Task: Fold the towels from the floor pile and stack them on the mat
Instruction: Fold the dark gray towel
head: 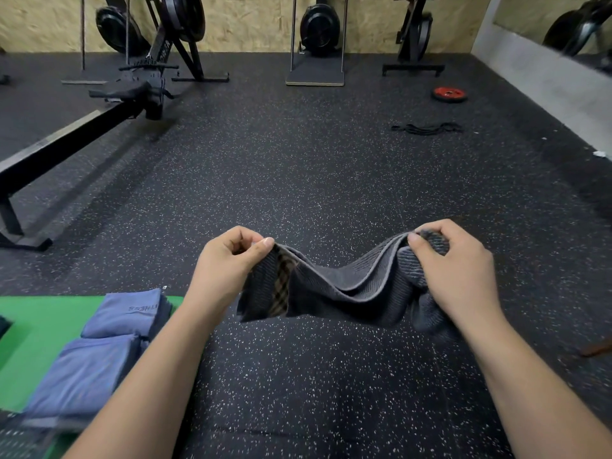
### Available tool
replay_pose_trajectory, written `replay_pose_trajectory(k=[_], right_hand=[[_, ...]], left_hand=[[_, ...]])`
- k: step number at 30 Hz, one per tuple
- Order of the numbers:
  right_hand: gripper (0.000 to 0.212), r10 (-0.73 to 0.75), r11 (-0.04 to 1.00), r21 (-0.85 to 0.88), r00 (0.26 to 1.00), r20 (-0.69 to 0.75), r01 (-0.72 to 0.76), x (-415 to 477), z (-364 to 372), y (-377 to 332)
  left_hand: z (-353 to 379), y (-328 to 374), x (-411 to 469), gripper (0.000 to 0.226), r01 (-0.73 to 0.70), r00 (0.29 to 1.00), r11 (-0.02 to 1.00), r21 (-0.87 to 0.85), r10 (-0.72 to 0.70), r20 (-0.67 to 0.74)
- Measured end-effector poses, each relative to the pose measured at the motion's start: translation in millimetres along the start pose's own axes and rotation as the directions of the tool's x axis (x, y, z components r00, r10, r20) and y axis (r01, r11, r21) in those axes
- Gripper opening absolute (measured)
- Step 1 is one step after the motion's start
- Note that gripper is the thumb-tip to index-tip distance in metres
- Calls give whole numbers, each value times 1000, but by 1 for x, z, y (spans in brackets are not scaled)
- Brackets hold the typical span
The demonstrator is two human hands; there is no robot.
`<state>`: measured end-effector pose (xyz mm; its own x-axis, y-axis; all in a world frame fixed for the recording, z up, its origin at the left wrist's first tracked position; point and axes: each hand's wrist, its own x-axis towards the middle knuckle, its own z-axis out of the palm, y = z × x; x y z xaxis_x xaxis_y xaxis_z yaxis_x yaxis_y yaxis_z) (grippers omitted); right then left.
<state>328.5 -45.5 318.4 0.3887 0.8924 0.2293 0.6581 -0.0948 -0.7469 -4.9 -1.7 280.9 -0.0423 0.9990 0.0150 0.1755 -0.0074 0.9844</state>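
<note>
Head view. Near centre, held clear of the floor (314,180): a dark grey towel (347,289), already in several layers, sagging in the middle. Clamped at its top left corner by the left grip (231,260), thumb against forefinger. Clamped at its top right corner by the right grip (453,260), with spare cloth bunched under the palm. Near left, on the green mat (43,323): folded blue towels (86,372) in two stacks. Far left, a rowing machine (99,120); far right, a red weight plate (450,93). No floor pile in view.

Step in hand, by judgement: mid-fold. Next: draw the corners apart to take out the sag, match the edges, fold across once more, then carry left and lay squarely on a stack without toppling it.
</note>
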Motion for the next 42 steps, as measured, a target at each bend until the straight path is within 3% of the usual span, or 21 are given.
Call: replay_pose_trajectory(k=[3, 8, 15, 18, 22, 31, 39, 42], right_hand=[[11, -11, 1000, -13, 1000, 24, 11, -5, 7, -1], [22, 2, 998, -67, 994, 106, 5, -12, 13, -6], [31, 77, 994, -97, 955, 285, -51, -22, 26, -17], [29, 56, 998, -55, 928, 368, -39, -35, 34, -24], [17, 66, 998, -17, 892, 448, -65, -52, 45, -28], [19, 95, 968, 161, 874, 476, -192, -66, 53, -39], [17, 123, 984, 48, 854, 506, -170, -65, 52, -42], [19, 141, 965, 109, 825, 547, -238, -65, 55, -40]], left_hand=[[10, 6, -7, 18, -22, 1000, 998, 53, 22, 9], [19, 9, -18, 14, -49, 999, 955, 292, 41, 32], [20, 6, -22, 13, 39, 999, 962, 272, -30, -36], [23, 2, -26, 5, 60, 998, 961, 269, -64, 6], [34, 4, -35, 13, 47, 994, 964, 263, -72, 87], [62, 14, -48, 24, 26, 987, 982, 189, -56, 151], [69, 20, -56, 24, -40, 992, 977, 210, 14, 126], [72, 21, -57, 26, -73, 991, 969, 237, 43, 130]])
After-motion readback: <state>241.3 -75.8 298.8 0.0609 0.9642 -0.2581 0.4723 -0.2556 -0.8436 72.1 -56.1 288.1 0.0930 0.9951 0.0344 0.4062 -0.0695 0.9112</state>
